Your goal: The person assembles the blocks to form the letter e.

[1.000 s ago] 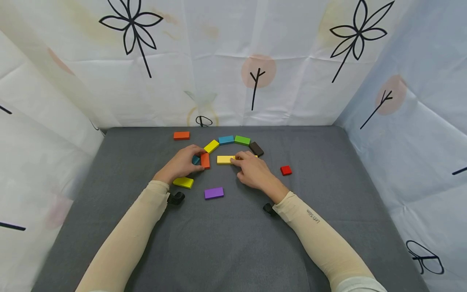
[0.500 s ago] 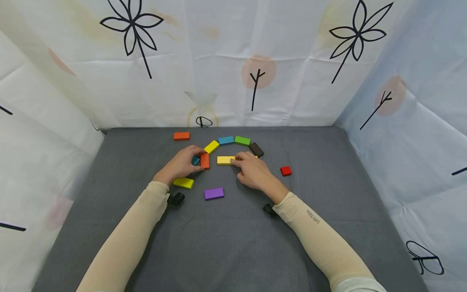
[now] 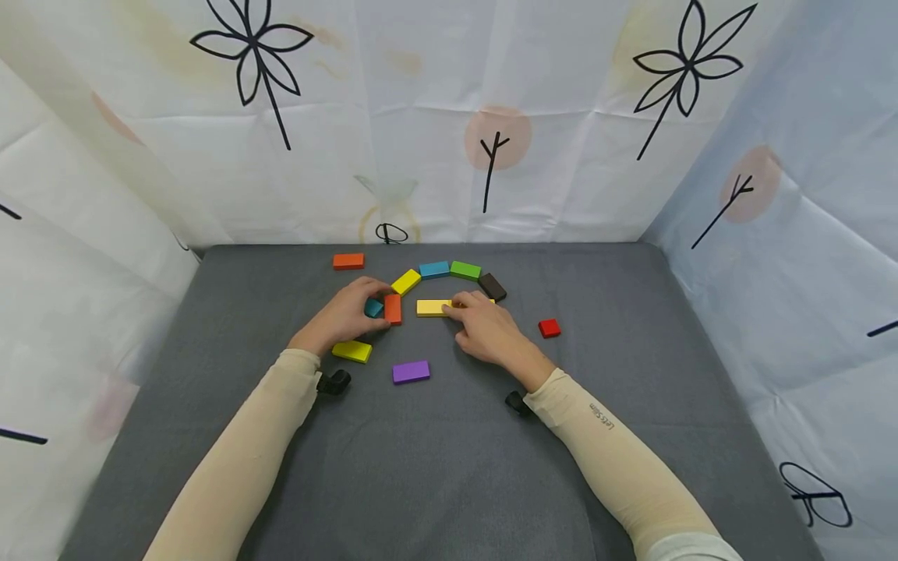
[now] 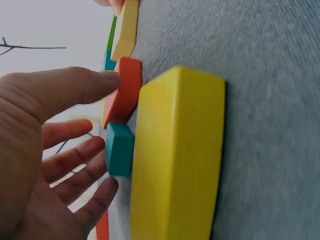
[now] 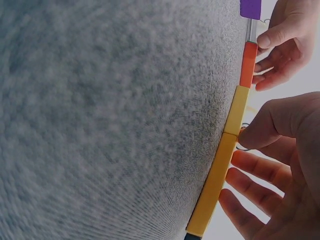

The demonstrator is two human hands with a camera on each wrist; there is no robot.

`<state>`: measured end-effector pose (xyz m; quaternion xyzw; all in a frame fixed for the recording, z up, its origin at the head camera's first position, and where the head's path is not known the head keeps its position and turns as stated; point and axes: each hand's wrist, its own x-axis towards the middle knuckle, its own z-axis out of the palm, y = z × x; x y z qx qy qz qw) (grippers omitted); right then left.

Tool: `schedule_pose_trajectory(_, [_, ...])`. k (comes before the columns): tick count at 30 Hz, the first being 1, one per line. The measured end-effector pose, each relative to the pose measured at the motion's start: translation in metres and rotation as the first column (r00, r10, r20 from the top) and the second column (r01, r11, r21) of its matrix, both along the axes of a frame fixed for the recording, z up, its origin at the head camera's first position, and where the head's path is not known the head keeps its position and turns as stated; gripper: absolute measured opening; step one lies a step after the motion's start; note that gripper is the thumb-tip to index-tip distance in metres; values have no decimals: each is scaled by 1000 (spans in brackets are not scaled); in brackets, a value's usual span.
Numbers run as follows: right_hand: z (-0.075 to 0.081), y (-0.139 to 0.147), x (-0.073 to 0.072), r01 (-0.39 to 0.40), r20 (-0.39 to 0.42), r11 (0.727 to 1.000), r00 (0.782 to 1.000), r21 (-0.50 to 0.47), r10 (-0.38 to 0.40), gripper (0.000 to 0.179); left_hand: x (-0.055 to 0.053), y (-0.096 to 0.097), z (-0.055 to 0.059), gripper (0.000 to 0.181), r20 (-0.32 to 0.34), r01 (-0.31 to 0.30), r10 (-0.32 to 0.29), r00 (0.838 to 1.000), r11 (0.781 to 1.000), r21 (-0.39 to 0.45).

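The orange block (image 3: 393, 309) lies flat just beside the left hand (image 3: 344, 313), whose thumb and fingers stand apart, the teal block (image 3: 374, 308) between them; thumb contact cannot be told. The right hand (image 3: 486, 327), fingers loosely spread, lies over the pale yellow block (image 3: 431, 308). Both beige sleeves (image 3: 242, 456) converge across the grey table (image 3: 428, 483).

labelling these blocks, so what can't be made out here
Head view: right end of the pale yellow block, hidden by the right hand.
Head view: part of the teal block, behind the left hand.
Left wrist: end of the near yellow block, cut by bottom edge.
Right wrist: part of the purple block, cut by top edge.
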<state>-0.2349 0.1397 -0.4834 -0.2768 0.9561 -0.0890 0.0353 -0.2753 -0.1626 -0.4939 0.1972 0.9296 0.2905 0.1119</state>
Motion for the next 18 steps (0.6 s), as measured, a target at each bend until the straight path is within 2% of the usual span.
schedule_pose_trajectory(6, [-1, 1, -1, 13, -9, 1000, 1000, 4, -13, 57, 2, -11, -1, 65, -13, -54, 54, 998, 999, -3])
schedule_pose_trajectory(10, [0, 1, -1, 18, -7, 1000, 1000, 11, -18, 57, 1, -14, -4, 58, -3, -90, 90, 996, 996, -9])
schedule_pose_trajectory(18, [0, -1, 0, 16, 10, 1000, 1000, 14, -16, 57, 0, -17, -6, 47, 11, -114, 114, 993, 993, -16])
